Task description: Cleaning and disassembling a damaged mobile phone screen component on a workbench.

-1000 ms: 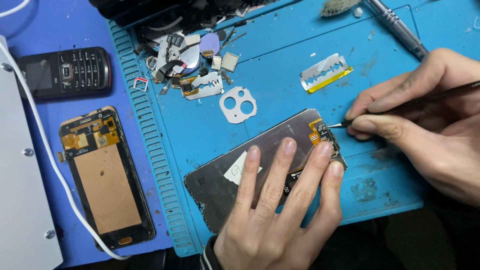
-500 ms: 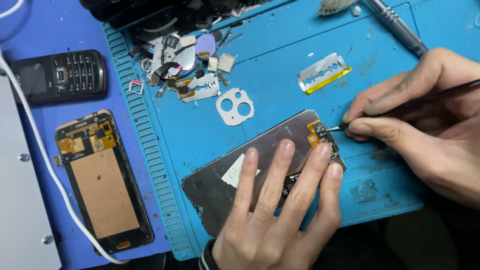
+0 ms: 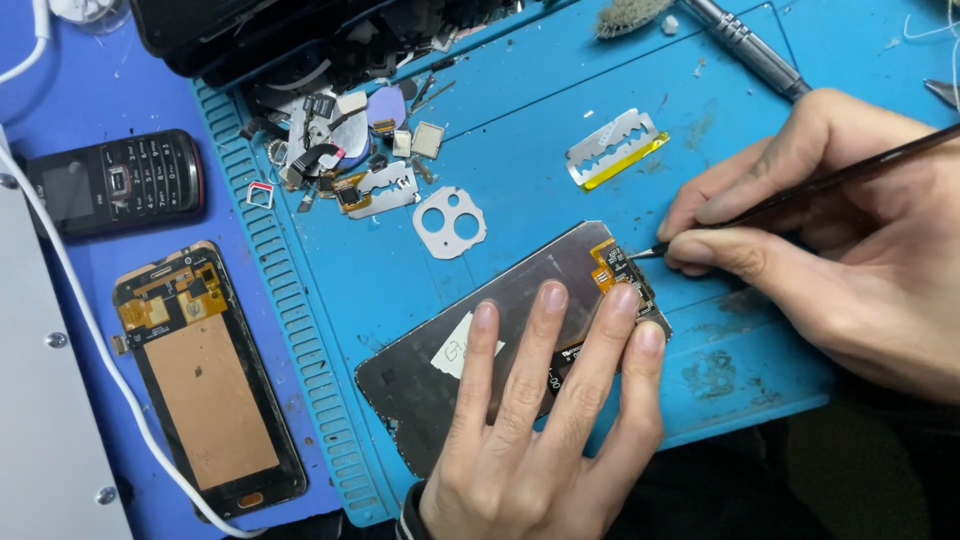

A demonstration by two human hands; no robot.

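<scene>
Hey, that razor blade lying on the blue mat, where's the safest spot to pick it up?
Take the razor blade by its two short ends, coming straight down from above. It lies flat on the blue mat; its long sides are the edges, one bare and notched, one under a yellow strip. This is a judgement from its pose.

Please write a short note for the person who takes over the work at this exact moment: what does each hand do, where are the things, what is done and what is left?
Left hand: flat on the phone screen panel, pressing it onto the blue mat.
Right hand: holds a thin dark tool; its tip is at the orange ribbon cable on the panel's upper corner.
Nearby: razor blade, camera cover plate, pile of small parts, second screen and a keypad phone at left.
Done: panel lies back side up, cable exposed.
Left: work at the cable looks unfinished.
</scene>
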